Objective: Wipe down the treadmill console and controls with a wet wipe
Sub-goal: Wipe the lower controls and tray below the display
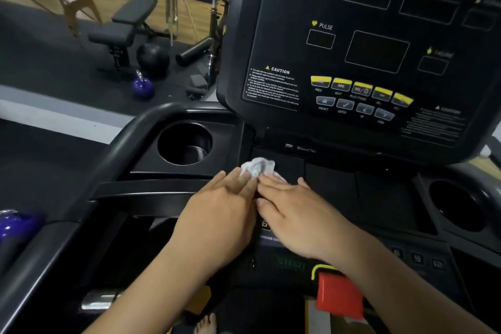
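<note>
Hands: left hand (217, 214) and right hand (301, 214) flat-fingered, pressing crumpled white wet wipe (259, 167)
Advised: unfold it; sweep black plastic treadmill console (271, 35) evenly

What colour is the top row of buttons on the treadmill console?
The top row of buttons is yellow; head view.

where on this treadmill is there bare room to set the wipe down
The flat panel between the right hand and the right cup holder is bare. The left cup holder looks empty. It is crowded where the left hand and right hand press the wipe.
</note>
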Demonstrator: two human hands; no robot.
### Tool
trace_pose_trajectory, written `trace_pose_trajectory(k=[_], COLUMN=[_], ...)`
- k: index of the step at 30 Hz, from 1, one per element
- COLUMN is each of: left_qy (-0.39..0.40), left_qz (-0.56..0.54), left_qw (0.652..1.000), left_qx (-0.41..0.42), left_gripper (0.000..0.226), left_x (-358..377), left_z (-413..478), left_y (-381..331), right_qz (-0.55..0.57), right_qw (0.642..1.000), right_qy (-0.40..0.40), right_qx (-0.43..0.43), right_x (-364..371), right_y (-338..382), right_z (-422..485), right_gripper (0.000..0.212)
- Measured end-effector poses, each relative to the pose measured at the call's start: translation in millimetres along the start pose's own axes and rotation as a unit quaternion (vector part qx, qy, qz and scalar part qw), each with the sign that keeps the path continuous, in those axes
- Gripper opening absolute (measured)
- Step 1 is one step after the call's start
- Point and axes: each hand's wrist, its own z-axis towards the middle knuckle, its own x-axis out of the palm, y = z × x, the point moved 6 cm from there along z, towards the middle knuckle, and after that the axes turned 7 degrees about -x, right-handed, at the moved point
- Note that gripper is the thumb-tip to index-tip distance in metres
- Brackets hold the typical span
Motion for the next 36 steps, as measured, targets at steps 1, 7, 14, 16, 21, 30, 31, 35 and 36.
trace_pose_trajectory(k=[1,7,14,16,21,30,31,35,36], left_qy=[-0.002,0.06,0.057,0.068,0.091,0.147,0.165,0.206,0.202], left_qz=[0.013,0.03,0.002,0.009,-0.005,0.033,0.055,0.098,0.103], left_qw=[1.0,0.996,0.998,0.997,0.995,0.985,0.981,0.97,0.97], left_qx=[-0.013,-0.052,-0.01,-0.022,0.04,0.085,0.089,0.078,0.084], left_gripper=[0.05,0.059,0.044,0.044,0.045,0.072,0.077,0.061,0.059], left_x=[3,8,-18,-14,-9,21,24,25,22], left_z=[6,36,-1,15,18,21,25,51,52], left_y=[4,21,11,18,12,-42,-46,-50,-51], right_qz=[0.003,-0.079,0.02,0.077,0.033,-0.035,-0.031,0.007,0.025], right_qw=[1.0,0.993,0.999,0.997,0.999,0.994,0.994,0.991,0.991], right_qy=[0.003,-0.044,-0.035,-0.031,-0.037,-0.087,-0.092,-0.095,-0.098], right_qx=[0.01,0.071,0.014,0.003,-0.018,0.051,0.056,0.092,0.088], right_x=[1,-10,-4,-5,-5,-5,-6,-12,-13], right_y=[-3,-13,6,4,3,-34,-35,-45,-46], right_z=[8,28,-7,11,0,-42,-40,-23,-23], right_gripper=[0.05,0.059,0.059,0.049,0.05,0.075,0.074,0.058,0.057])
